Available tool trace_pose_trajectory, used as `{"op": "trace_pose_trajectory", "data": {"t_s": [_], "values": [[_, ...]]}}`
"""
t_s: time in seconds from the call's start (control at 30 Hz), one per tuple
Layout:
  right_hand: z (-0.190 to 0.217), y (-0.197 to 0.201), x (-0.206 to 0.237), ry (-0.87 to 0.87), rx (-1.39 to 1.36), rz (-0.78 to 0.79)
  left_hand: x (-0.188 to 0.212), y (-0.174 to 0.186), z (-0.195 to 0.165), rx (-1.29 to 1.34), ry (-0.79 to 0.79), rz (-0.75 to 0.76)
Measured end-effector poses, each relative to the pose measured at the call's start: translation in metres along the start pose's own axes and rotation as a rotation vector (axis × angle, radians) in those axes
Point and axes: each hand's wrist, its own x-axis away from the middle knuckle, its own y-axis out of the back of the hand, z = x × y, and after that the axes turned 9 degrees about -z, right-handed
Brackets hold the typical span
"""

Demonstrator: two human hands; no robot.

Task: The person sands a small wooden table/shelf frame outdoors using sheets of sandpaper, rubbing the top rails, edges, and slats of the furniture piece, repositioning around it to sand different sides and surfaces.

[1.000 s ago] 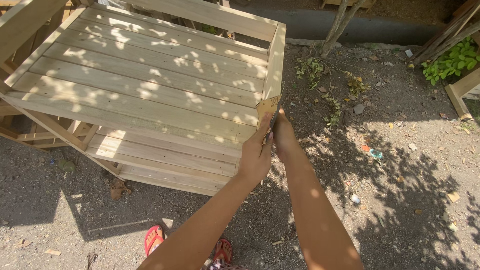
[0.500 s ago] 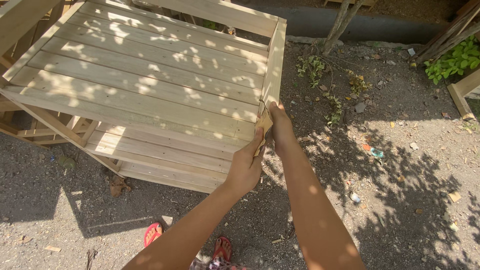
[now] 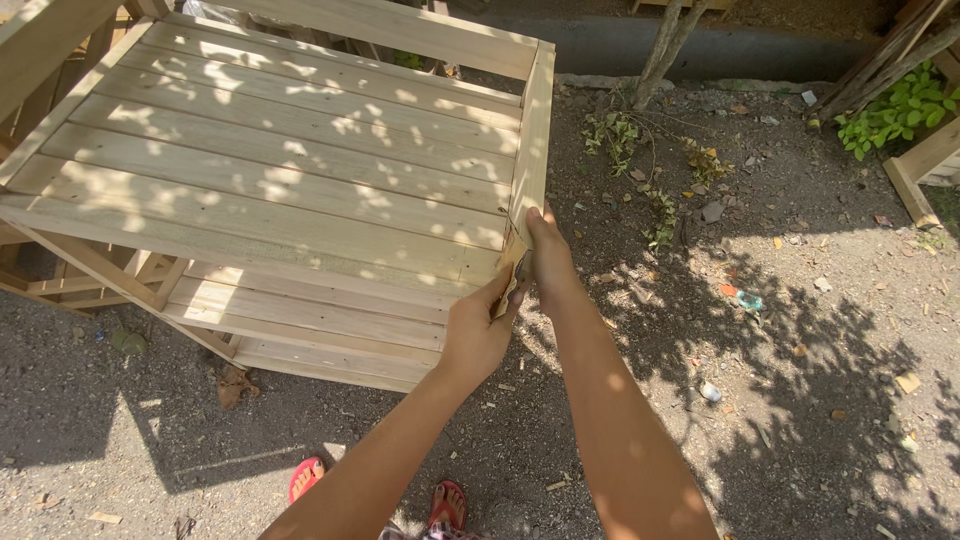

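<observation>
A pale wooden slatted rack (image 3: 300, 190) stands on the ground in dappled shade. Both my hands meet at its near right corner. My right hand (image 3: 548, 255) presses a small folded piece of brown sandpaper (image 3: 512, 270) against the bottom of the upright side board (image 3: 532, 130). My left hand (image 3: 478, 335) sits just below and grips the sandpaper's lower end with its fingertips. Most of the sandpaper is hidden between the two hands.
A lower slatted shelf (image 3: 300, 320) shows under the top. The ground is bare gravel and dirt with litter. A thin tree trunk (image 3: 665, 45) and weeds (image 3: 640, 150) rise behind the rack. Lumber leans at right (image 3: 915, 170). My feet in red sandals (image 3: 305, 478) are below.
My left hand has slid down and back from the corner, and my right hand has stayed at the side board's lower end. The rack has not moved.
</observation>
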Motion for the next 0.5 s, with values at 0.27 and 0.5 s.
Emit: {"op": "trace_pose_trajectory", "data": {"t_s": [0.27, 0.5], "values": [[-0.002, 0.009, -0.02, 0.08, -0.142, 0.119, 0.025, -0.016, -0.006, 0.062, -0.548, -0.187], [0.01, 0.001, 0.004, 0.035, 0.083, -0.029, 0.035, 0.011, 0.035, 0.007, -0.374, -0.288]]}}
